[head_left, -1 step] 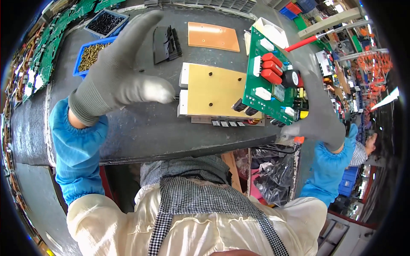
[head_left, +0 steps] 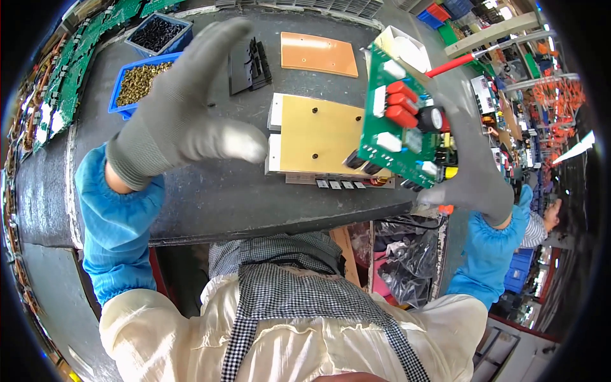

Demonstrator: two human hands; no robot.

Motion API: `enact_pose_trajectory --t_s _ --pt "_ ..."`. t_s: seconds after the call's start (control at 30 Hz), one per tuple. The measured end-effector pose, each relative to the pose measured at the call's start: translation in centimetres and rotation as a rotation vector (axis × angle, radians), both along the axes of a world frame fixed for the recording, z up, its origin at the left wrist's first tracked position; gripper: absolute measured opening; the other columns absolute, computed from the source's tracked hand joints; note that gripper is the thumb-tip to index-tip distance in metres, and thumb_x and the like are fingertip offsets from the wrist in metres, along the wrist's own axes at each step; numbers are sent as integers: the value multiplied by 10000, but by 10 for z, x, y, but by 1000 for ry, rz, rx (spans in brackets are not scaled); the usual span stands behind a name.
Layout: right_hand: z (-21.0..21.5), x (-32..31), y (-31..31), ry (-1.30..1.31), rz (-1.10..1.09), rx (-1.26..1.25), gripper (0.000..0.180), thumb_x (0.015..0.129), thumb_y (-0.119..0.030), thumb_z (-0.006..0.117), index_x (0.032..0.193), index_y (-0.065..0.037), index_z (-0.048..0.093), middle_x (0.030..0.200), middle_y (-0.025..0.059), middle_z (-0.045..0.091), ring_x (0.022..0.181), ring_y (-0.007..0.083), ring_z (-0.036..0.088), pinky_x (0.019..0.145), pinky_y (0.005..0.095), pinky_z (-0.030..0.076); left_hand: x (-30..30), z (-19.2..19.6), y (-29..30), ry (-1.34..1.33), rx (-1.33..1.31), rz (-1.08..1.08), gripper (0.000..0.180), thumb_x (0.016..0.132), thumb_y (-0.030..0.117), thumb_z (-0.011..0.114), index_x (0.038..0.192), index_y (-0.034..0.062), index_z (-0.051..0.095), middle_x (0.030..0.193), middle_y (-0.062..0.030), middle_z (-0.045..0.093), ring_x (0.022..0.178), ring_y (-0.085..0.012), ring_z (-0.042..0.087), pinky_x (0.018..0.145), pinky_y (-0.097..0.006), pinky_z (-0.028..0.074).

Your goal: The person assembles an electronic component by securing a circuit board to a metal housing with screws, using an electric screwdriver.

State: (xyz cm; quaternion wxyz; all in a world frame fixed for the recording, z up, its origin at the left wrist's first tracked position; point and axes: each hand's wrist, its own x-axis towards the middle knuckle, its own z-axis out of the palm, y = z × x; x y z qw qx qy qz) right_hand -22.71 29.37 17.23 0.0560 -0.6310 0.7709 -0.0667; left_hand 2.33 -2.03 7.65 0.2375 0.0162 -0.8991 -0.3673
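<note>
In my gloved right hand (head_left: 474, 162) is a green circuit board (head_left: 382, 137), gripped at its right side and tilted. It carries red block capacitors (head_left: 401, 105), white parts and a round black component (head_left: 434, 119). The board's left edge overlaps the right end of a tan insulating sheet (head_left: 318, 130) with small black studs, which lies on metal heat sinks (head_left: 274, 153). My gloved left hand (head_left: 197, 108) is raised over the bench left of that sheet, thumb and fingers wide apart, holding nothing.
Behind my left hand stand a blue bin of brass fasteners (head_left: 137, 84) and a bin of small black parts (head_left: 154, 34). Black plates (head_left: 249, 67) and an orange-brown board (head_left: 319, 53) lie farther back. A red-handled tool (head_left: 452, 65) slants at the right, near a white container (head_left: 407, 51).
My left hand has shifted slightly right, toward the tan sheet. The circuit board has tilted a little and moved slightly left in my right hand.
</note>
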Motion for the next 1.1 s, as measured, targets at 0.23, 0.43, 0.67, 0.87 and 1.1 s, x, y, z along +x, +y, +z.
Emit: enact_pose_trajectory --t_s 0.23,0.43,0.67,0.87,1.1 --pt "-22 32 -39 128 66 137 1200 479 -308 974 1507 -44 414 1311 193 526 1242 414 542 1044 494 455 -34 -6 36 -108 -419 -55 1450 472 880 784 1515 -38 368 1546 -287 415 1495 -516 280 1246 -576 223" --pt "-38 22 -46 124 89 125 1202 473 -314 973 1502 -32 421 1300 200 523 1221 411 557 1028 488 476 -45 -20 41 -266 -448 -74 1478 464 923 745 1520 -29 341 1546 -298 388 1511 -494 259 1248 -594 210" --pt "-40 14 -49 102 107 139 1176 480 -334 967 1485 -24 443 1307 204 521 1222 421 558 1036 500 474 -52 -26 40 -257 -416 -99 1465 492 921 739 1512 -50 336 1518 -301 415 1482 -498 317 1234 -596 243" --pt "-40 13 -50 61 53 263 1340 402 -471 970 1525 -35 383 1450 210 461 1362 444 460 1108 551 394 -50 -15 50 -358 -443 -48 1348 574 812 812 1518 -24 337 1505 -262 444 1473 -414 379 1233 -586 266" --pt "-61 11 -41 82 153 57 1352 414 -544 938 1505 19 371 1535 225 402 1431 454 381 1176 550 329 -52 -14 57 -338 -506 -45 1368 545 865 776 1475 -45 356 1456 -274 470 1402 -463 456 1158 -628 343"
